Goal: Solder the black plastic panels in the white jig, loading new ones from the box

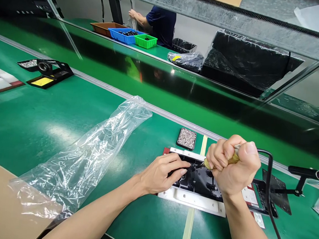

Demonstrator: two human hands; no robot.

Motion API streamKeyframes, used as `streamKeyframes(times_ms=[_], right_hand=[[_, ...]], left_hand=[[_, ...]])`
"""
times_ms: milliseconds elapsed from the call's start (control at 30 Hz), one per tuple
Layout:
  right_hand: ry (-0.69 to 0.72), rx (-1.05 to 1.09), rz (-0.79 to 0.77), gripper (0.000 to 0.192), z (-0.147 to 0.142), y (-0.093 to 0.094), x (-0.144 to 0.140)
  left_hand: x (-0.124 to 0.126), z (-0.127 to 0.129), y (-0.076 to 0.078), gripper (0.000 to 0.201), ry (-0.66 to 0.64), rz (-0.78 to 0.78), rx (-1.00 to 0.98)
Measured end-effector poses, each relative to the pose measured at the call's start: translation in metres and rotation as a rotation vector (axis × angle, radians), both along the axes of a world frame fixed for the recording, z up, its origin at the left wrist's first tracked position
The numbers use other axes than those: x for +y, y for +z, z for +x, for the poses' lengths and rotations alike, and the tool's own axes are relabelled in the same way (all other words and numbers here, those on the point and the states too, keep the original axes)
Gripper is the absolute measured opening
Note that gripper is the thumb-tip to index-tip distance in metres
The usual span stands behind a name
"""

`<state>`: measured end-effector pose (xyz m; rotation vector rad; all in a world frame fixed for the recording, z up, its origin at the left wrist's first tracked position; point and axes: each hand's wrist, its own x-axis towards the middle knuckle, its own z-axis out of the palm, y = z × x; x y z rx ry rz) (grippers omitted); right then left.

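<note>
At the lower right of the head view, on the glossy green worktop (pixel 131 227), a long black plastic housing (pixel 202 185) lies in a white block-like fixture (pixel 194 200). The right hand (pixel 233 167) is wrapped tightly in a fist around a corded tool with a yellowish handle (pixel 207 163), its thin tip angled down and left into the housing. The left hand (pixel 160 172) lies over the housing's left end, index finger and thumb reaching inside, slightly apart and loosely bent; whether they pinch something small cannot be told.

The step in hand seems to be working the tool's tip on one spot inside the housing, perhaps by heat. That calls for a steady right wrist, a precisely placed tip and left fingertips kept clear of it, since they sit just beside it. Whether the tip touches the plastic is too small to tell. Just beyond the fixture sits a small black dish (pixel 185 147) of silvery bits.
</note>
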<state>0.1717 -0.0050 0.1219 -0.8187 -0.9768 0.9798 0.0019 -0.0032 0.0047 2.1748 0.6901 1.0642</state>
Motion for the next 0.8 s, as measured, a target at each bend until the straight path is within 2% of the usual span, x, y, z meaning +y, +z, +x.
streamKeyframes(times_ms=[800], right_hand=[[0.022, -0.033, 0.023, 0.048, 0.0002, -0.0006, -0.0001]], left_hand=[[0.0003, 0.0006, 0.0013, 0.031, 0.011, 0.025, 0.002]])
